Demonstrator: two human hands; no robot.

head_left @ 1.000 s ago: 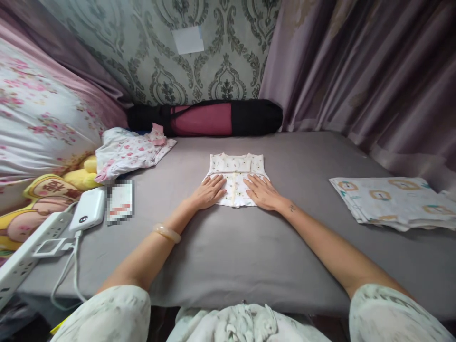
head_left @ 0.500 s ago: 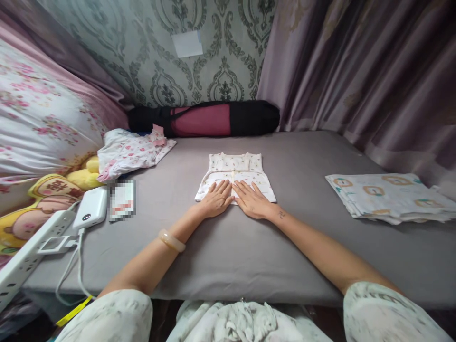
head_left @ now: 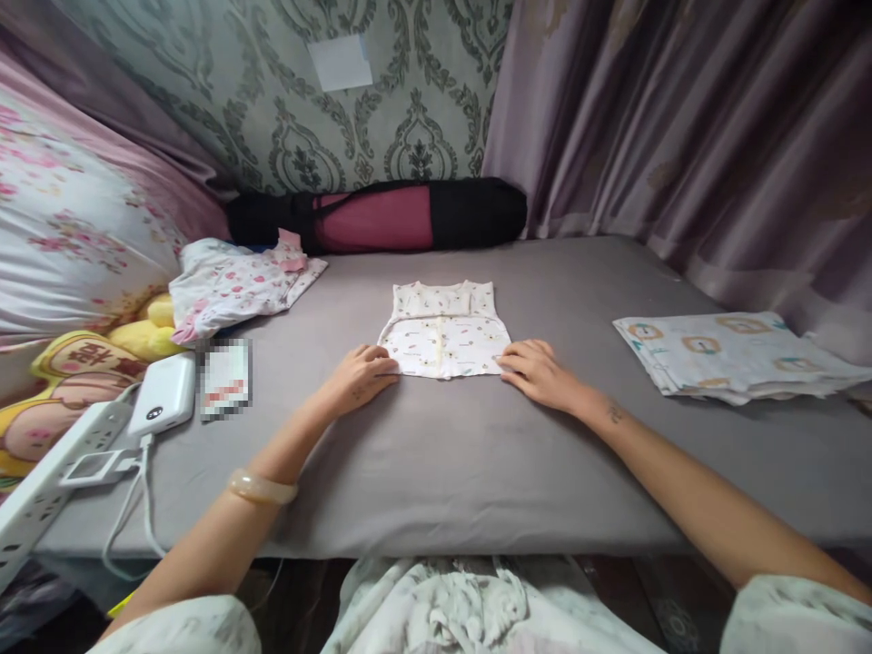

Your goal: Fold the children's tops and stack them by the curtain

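Note:
A small white baby shirt point(head_left: 450, 341) with a tiny print lies flat on the grey bed sheet, its sleeves folded across the upper part. At its lower left corner is my left hand point(head_left: 361, 377), fingers closed on the hem. My right hand point(head_left: 541, 372) has thumb and fingers closed at the lower right corner. The fingertips partly cover both corners. A pale bangle point(head_left: 262, 488) circles my left forearm.
Folded printed cloth point(head_left: 736, 354) lies at right. On the left are a floral garment point(head_left: 238, 282), plush toys point(head_left: 82, 400), a power bank point(head_left: 162, 395) with cables and a power strip point(head_left: 51, 477). A black and maroon long bag point(head_left: 381, 218) rests against the wall.
My hands have moved apart from the middle of the shirt's lower half to its two bottom corners. The fingers, flat before, are now curled at the hem.

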